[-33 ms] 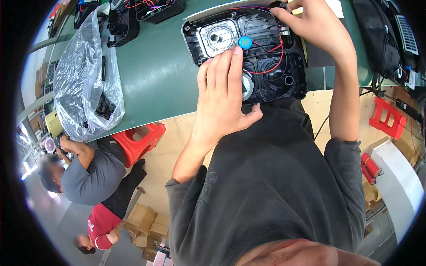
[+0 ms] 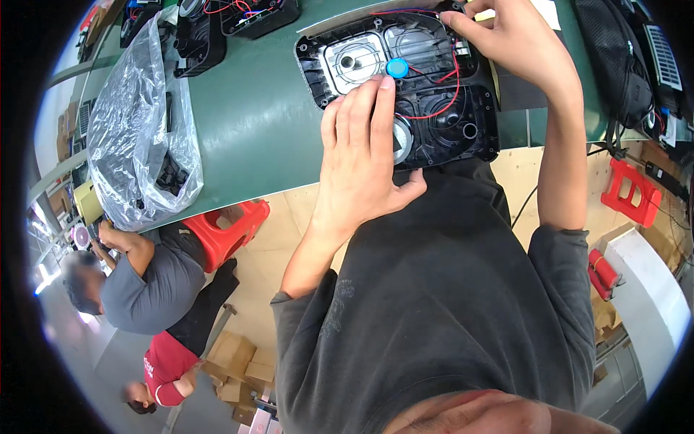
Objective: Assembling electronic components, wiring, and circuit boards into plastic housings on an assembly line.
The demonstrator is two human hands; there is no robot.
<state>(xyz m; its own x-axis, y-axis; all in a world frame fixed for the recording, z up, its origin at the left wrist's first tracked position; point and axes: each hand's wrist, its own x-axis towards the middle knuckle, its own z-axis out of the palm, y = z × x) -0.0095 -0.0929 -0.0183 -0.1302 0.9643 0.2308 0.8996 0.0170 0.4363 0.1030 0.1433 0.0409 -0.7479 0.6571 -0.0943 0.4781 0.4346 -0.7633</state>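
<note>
A black plastic housing lies opened out at the table's near edge, with moulded ribs and a silvery rectangular panel. A blue round part with a red and a black lead sits near its middle. My left hand lies over the housing's near left part, fingers stretched flat, index fingertip just beside the blue part. Its thumb points out along the near edge. A silvery ring is partly hidden by that hand. At the far right corner, my right hand pinches a thin red wire between thumb and forefinger.
A clear plastic bag with dark parts lies left on the green table. More black housings with wires stand behind it. A black bag is at the right. Two people and a red stool are at the left.
The housing has shifted very slightly to the left, the blue part along with it. Both hands keep nearly the same place.
</note>
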